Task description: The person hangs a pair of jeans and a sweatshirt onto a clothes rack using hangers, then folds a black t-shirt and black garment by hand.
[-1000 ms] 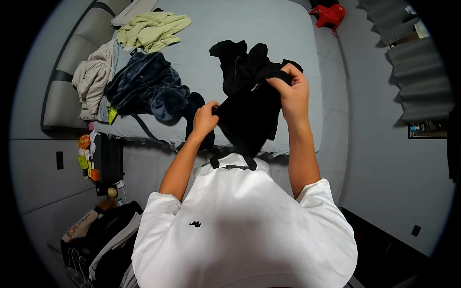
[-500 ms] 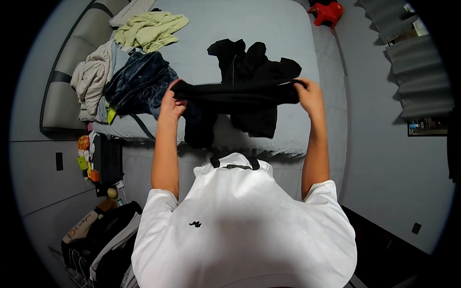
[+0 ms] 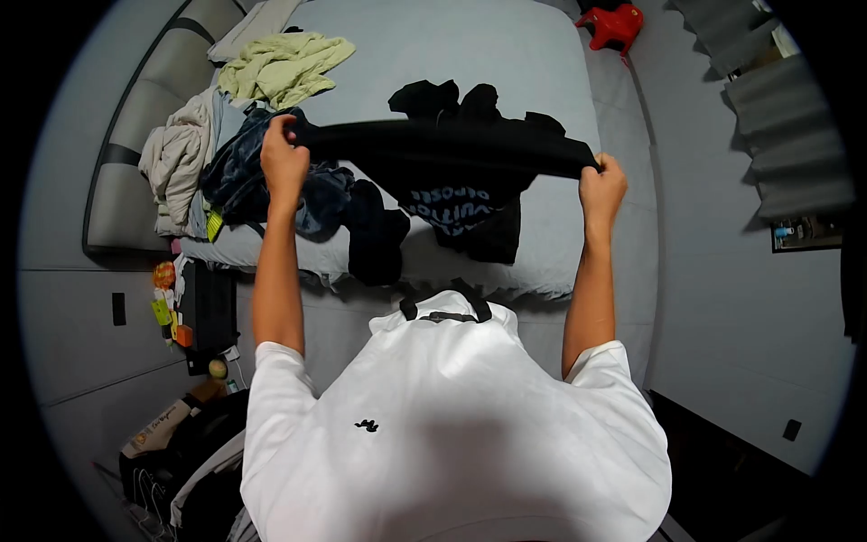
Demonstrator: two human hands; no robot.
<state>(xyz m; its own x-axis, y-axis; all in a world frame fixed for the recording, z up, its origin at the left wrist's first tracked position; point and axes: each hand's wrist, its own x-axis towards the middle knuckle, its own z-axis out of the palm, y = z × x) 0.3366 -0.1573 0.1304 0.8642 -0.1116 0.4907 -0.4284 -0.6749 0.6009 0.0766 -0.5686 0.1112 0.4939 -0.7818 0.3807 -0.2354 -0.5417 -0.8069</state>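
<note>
A black garment with pale blue lettering (image 3: pixel 433 149) is stretched sideways in the air above the bed, its printed part hanging down in the middle. My left hand (image 3: pixel 285 161) grips one end, over the dark blue fleecy fabric (image 3: pixel 239 167). At the other end, my right hand (image 3: pixel 602 188) is closed on the garment's corner. Behind it lie more black clothes (image 3: pixel 424 98) on the bed, partly hidden by the stretched cloth. I cannot make out which kind of garment I hold.
The bed (image 3: pixel 452 50) has a grey sheet and a padded headboard (image 3: pixel 135 194) at left. A light green cloth (image 3: pixel 284 68) and a beige cover (image 3: pixel 176 163) lie near it. A red stool (image 3: pixel 614 27) stands at the far right; a bag (image 3: pixel 163 429) sits at lower left.
My hands have moved farther apart, the left one leftward and up, the right one slightly right and down. The garment is pulled wider, and its lettering now shows.
</note>
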